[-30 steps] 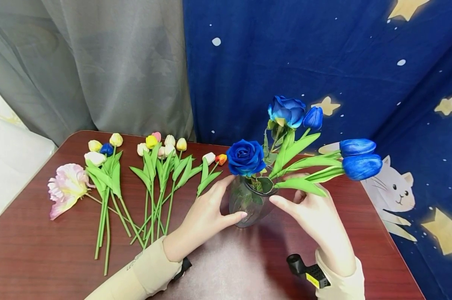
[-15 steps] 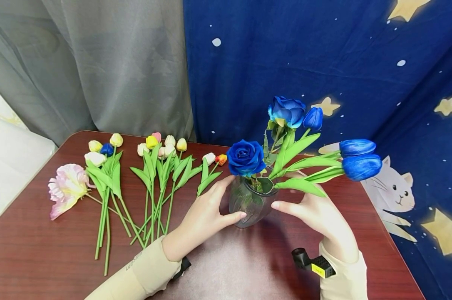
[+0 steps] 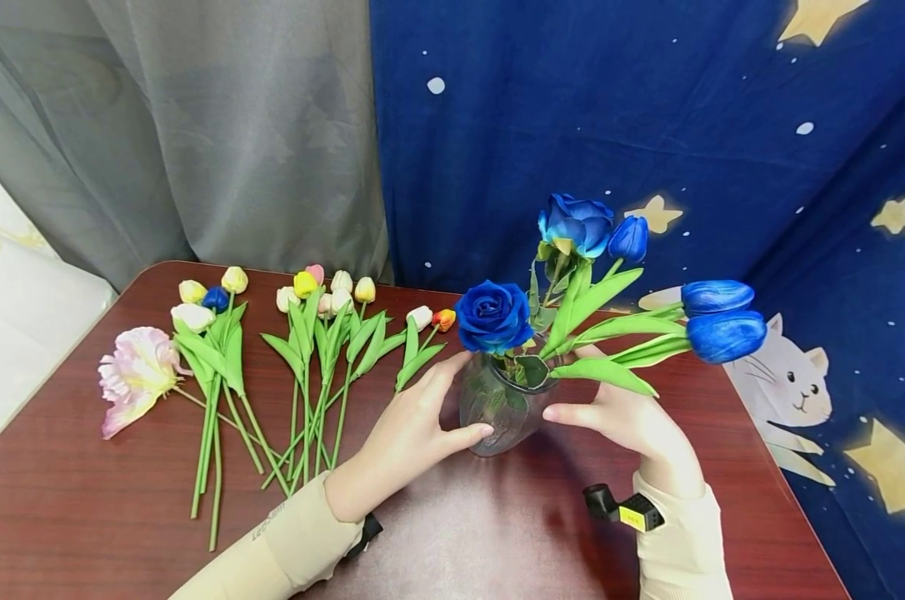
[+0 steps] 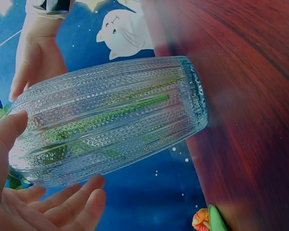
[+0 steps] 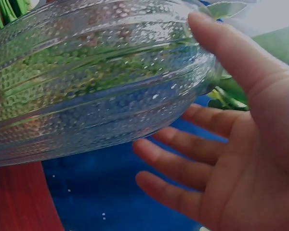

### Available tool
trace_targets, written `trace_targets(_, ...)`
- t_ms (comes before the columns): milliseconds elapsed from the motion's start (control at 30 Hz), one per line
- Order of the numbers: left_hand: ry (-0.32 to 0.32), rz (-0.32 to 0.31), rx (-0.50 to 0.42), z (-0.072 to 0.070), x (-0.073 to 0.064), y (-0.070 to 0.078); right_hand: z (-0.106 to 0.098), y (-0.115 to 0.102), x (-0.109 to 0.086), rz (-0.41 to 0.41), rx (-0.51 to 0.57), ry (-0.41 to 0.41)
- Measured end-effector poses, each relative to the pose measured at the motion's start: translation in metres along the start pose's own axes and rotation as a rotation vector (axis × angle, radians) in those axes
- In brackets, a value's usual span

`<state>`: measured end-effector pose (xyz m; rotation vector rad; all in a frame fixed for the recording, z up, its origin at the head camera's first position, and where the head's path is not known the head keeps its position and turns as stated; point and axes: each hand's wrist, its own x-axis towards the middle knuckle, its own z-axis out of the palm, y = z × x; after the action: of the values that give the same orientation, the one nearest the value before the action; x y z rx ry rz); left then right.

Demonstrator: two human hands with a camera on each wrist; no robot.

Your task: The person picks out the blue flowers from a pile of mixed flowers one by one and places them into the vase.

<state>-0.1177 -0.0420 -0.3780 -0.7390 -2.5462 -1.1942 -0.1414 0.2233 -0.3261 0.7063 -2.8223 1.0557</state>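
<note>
A clear, ribbed glass vase [image 3: 501, 417] stands on the dark red table, with stems inside that show through its dimpled wall in the left wrist view. My left hand [image 3: 407, 429] holds its left side, thumb across the front and fingers behind. On the other side my right hand [image 3: 632, 425] is spread around the vase, thumb tip right at the glass; in the right wrist view its fingers [image 5: 178, 166] are loosely extended along the wall. Out of the mouth rise a front blue rose [image 3: 492, 317], a taller blue rose [image 3: 575, 227] and blue tulips [image 3: 726, 337] leaning right.
On the table [image 3: 62, 500] to the left lie a large pink flower [image 3: 139, 375], a bunch with white tulips [image 3: 192, 317] and one blue tulip [image 3: 216, 298], and more loose tulips [image 3: 305, 284]. An orange tulip [image 3: 444, 320] lies behind my left hand. Curtains [image 3: 497, 150] hang behind.
My right hand has shifted slightly around the vase's right side, its thumb lower and its wrist turned a little. My left hand, the vase and the flowers look the same.
</note>
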Motion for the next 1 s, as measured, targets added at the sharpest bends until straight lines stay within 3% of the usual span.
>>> trace_targets(433,-0.001,0.012,0.007,-0.005,-0.001,-0.004,0.005,0.004,0.004,-0.044,0.043,-0.003)
trace_targets(667,0.002,-0.016,0.017,-0.012,-0.006,-0.009,0.003,0.003,0.004,0.011,0.011,-0.011)
trace_targets(1000,0.054,-0.013,0.071,-0.028,-0.017,-0.017,0.003,0.006,0.004,0.007,0.02,-0.003)
